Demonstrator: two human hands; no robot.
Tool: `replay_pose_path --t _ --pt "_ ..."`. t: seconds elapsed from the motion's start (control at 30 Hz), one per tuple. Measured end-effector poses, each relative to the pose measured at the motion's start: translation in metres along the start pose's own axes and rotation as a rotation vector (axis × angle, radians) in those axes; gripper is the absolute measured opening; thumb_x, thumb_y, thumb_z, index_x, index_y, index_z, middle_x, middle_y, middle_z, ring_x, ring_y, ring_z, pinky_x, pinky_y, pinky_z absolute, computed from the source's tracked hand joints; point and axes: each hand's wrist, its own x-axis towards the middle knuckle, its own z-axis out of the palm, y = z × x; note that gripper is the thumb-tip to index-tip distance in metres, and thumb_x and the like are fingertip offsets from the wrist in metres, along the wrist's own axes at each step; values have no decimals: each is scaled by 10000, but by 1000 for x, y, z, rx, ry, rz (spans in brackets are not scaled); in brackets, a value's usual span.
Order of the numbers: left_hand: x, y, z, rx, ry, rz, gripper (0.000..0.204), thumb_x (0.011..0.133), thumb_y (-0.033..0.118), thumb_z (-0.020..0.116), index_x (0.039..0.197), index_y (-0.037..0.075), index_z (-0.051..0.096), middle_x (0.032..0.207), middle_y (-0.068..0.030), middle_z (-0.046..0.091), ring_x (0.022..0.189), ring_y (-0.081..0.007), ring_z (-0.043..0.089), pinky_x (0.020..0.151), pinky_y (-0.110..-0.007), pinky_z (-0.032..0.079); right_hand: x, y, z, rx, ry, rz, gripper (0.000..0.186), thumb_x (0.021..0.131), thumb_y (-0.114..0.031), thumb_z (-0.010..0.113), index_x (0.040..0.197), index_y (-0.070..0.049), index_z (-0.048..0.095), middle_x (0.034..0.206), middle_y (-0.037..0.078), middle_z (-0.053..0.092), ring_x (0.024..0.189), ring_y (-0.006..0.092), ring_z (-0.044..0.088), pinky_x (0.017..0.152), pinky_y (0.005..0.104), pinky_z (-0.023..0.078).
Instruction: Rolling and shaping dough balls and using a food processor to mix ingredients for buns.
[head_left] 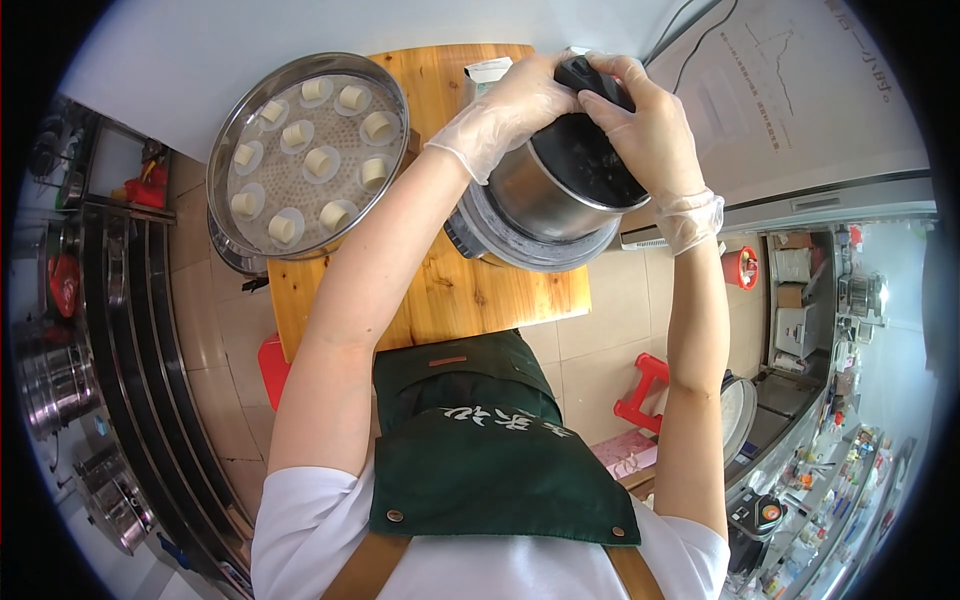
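A stainless-steel pot (pixel 515 190) with a black top (pixel 580 160) stands tilted on a round grey base (pixel 555 258) at the right of the wooden table. Both my hands wear clear plastic gloves and are closed at the black handle (pixel 590 80) on the pot's far side. My left hand (pixel 525 95) grips it from the left; its fingertips are partly hidden. My right hand (pixel 648 125) wraps over it from the right, thumb on the near side. Left of my left arm, a round metal steamer tray (pixel 225 215) holds several small white dough pieces (pixel 317 162) on round papers.
The wooden table (pixel 440 300) has a small white box (pixel 488 70) at its back. Red stools (pixel 640 395) stand on the tiled floor. Dark metal racks (pixel 140 350) with pots line the left; a white appliance (pixel 790 100) is close on the right, with cluttered shelves (pixel 850 480) beyond.
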Motion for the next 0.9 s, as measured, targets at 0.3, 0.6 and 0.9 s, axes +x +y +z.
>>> replay_pose_path --t 0.3,0.6,0.9 --pt "1 -2 1 -32 2 26 286 941 114 652 1222 60 673 1154 -29 692 1057 -117 645 948 -277 522 1 1 0 0 2 -10 364 870 -265 732 1198 -119 670 1000 186 736 959 384 698 855 425 556" --pt "4 -7 0 -30 5 27 277 938 111 656 1207 47 674 1150 -34 697 1047 -118 645 941 -281 523 0 5 3 3 21 -52 447 870 -277 740 1284 -139 645 966 189 738 928 387 703 834 432 556" --pt "2 -5 0 -77 56 7 342 859 47 708 1200 19 697 1117 -103 729 1007 -174 676 911 -316 528 1 12 7 -106 84 -60 643 836 -358 760 1381 -69 578 896 211 738 859 389 720 793 448 568"
